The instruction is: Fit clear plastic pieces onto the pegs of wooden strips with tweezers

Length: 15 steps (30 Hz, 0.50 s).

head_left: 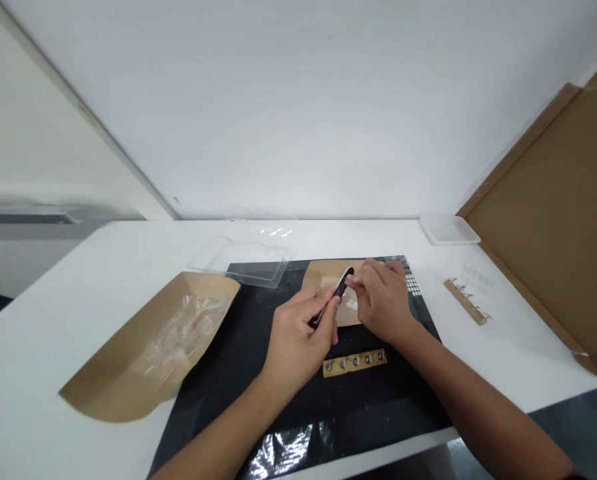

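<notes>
My left hand [303, 327] grips a slim dark strip with a pale edge [342, 283], which slants up to the right. My right hand [382, 297] has its thumb and fingers pinched close together at the strip's upper end; anything small between them is hidden. Beneath both hands lies a sheet of brown paper [318, 272], with small white pieces [351, 305] on it. Just in front of the hands, a narrow tan strip [349, 367] carries a row of several small metal parts. All this rests on a glossy black mat [218, 400].
At the left, curved brown paper [103, 393] bears a pile of clear plastic pieces [178, 337]. A clear lid [208, 253] lies behind it. On the right are another tan strip with metal parts [464, 301], a shallow clear tray [448, 230] and an upright cardboard panel [553, 220].
</notes>
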### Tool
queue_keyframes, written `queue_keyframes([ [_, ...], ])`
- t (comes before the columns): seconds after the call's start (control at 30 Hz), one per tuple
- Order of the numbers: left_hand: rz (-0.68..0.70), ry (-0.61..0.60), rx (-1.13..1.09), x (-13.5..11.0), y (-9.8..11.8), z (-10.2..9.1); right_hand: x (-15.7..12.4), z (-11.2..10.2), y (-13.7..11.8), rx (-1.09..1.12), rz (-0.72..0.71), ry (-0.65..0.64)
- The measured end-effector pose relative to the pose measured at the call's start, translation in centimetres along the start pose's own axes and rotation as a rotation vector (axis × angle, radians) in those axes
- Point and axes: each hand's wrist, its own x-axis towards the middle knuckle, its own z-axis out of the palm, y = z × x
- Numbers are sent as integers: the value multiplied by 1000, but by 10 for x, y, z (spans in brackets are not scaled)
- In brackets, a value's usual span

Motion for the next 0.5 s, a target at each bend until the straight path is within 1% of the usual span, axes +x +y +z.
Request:
queue_keyframes([
  [0.1, 7, 9, 4, -1, 0, 0, -1, 1, 0, 35, -64, -38],
  [0.23, 12, 23, 3, -1, -2, 0, 0, 0, -1, 16, -9, 5],
  [0.33, 11, 20, -5, 0, -2, -1, 0, 0, -1, 54, -64, -41],
  [0.43, 16, 19, 1, 0, -1, -1, 0, 1, -2, 36, -28, 9],
  [0.5, 8, 31, 9, 0, -1, 0, 0, 2, -2, 42, -27, 8],
])
